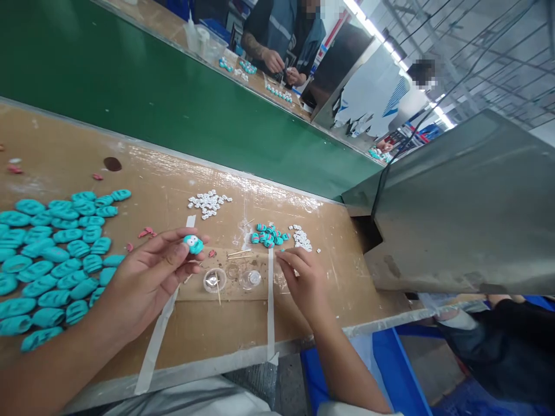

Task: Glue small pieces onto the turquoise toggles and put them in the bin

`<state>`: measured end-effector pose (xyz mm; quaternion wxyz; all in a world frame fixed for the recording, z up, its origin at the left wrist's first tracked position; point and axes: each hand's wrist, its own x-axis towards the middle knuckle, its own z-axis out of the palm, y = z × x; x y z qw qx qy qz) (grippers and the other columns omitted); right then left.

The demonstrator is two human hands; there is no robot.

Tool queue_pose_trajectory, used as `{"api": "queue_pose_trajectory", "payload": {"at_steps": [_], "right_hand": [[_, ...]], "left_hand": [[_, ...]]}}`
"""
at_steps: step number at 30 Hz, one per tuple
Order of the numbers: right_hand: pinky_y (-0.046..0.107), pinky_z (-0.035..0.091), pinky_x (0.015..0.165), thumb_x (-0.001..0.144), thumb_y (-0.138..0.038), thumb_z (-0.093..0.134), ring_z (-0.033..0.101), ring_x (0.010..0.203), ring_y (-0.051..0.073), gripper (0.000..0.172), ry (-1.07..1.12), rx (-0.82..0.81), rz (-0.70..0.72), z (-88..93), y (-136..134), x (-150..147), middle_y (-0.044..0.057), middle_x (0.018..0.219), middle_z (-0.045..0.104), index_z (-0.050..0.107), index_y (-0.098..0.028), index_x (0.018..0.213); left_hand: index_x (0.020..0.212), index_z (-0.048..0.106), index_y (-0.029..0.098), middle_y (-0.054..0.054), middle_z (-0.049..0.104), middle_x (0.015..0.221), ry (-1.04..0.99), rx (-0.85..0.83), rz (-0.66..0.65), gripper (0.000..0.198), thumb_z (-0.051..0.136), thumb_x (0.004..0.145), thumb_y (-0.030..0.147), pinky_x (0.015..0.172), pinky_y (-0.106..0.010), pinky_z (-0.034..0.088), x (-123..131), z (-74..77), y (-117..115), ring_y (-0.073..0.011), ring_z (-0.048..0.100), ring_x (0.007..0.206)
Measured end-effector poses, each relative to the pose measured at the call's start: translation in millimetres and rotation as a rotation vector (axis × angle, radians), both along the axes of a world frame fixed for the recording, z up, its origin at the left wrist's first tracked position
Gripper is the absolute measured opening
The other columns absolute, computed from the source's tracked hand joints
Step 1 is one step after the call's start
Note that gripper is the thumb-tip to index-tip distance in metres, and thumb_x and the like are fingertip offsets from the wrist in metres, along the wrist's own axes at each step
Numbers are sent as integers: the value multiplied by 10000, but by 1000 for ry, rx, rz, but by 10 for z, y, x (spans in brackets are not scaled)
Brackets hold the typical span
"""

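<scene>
My left hand (150, 277) holds a small teal part (193, 244) with a white patch between thumb and fingertips, above the wooden bench (143, 173). My right hand (303, 283) is pinched shut just below a small heap of teal and pink pieces (269, 234); what it pinches is too small to name. Between the hands stand two little clear cups (215, 280) with a thin stick beside them. A pile of tiny white pieces (208, 203) lies farther back, and another white pile (302, 238) sits beside the small heap.
Several teal shells (56, 254) are spread over the bench's left side, with pink bits (147, 232) nearby. A green conveyor belt (173, 98) runs behind. A grey metal housing (463, 202) stands at right. Across the belt, another person's hands (281, 66) work.
</scene>
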<state>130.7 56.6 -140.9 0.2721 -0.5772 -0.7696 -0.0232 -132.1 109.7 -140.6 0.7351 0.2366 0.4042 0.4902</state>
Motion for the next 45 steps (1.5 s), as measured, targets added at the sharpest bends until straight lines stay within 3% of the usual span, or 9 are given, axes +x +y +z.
{"api": "queue_pose_trajectory", "payload": {"at_steps": [3, 7, 9, 12, 17, 21, 29, 36, 45], "right_hand": [[314, 406, 693, 962, -178, 533, 598, 759, 178, 209, -97, -103, 210, 77, 297, -201, 45, 797, 698, 726, -236, 907], [307, 356, 694, 941, -170, 589, 554, 784, 178, 146, -254, -244, 444, 48, 628, -457, 57, 849, 718, 729, -208, 955], [296, 353, 687, 939, -163, 588, 543, 783, 176, 144, -276, -293, 497, 26, 772, -546, 62, 861, 717, 729, -188, 934], [276, 362, 695, 938, -140, 574, 540, 755, 166, 160, -288, -305, 537, 25, 1004, -715, 55, 809, 693, 715, -162, 865], [260, 370, 703, 928, -179, 605, 553, 758, 153, 107, -340, -291, 691, 35, 1364, -1174, 52, 832, 682, 706, -160, 897], [274, 352, 673, 935, -166, 588, 565, 786, 163, 122, -412, -282, 768, -44, 1464, -1420, 49, 868, 691, 709, -172, 934], [281, 351, 654, 937, -142, 585, 544, 825, 170, 143, -531, -235, 870, -179, 1496, -1467, 48, 840, 640, 680, -158, 832], [312, 374, 705, 1023, -206, 403, 525, 827, 186, 301, -540, -183, 901, -247, 1500, -1449, 91, 871, 614, 659, -130, 883], [253, 411, 740, 979, -169, 514, 564, 896, 154, 162, -430, -240, 880, -95, 1464, -1443, 67, 954, 653, 670, -167, 1021]], "left_hand": [[979, 780, 160, -54, 748, 894, -18, 11, 39, 332, 877, 678, 262, 617, -142, 595, -5, -42, 11, -133, 671, 745], [931, 782, 141, -42, 731, 791, -76, 27, 128, 165, 777, 766, 145, 601, -134, 585, -7, 23, 112, -112, 666, 682], [869, 778, 144, -32, 726, 754, -99, 54, 236, 109, 701, 818, 87, 584, -131, 578, -49, 96, 211, -99, 661, 642], [783, 752, 142, -22, 732, 771, -130, 129, 465, 193, 613, 881, 50, 597, -124, 565, -204, 168, 401, -75, 646, 626], [858, 729, 188, 1, 735, 814, -143, 192, 613, 221, 551, 950, 93, 716, -171, 570, -502, 34, 659, -80, 647, 724], [865, 734, 168, -21, 720, 818, -154, 189, 618, 106, 650, 894, 111, 719, -198, 576, -525, -71, 696, -92, 644, 707], [826, 733, 164, -3, 688, 765, -182, 151, 595, 35, 740, 829, 131, 657, -161, 564, -438, 85, 614, -82, 639, 667], [787, 730, 134, 1, 662, 725, -192, 120, 563, 70, 704, 843, 100, 645, -171, 559, -406, 116, 589, -79, 622, 648], [796, 733, 144, 3, 657, 738, -183, 131, 556, 31, 744, 817, 123, 646, -164, 553, -400, 104, 583, -77, 622, 661]]}}
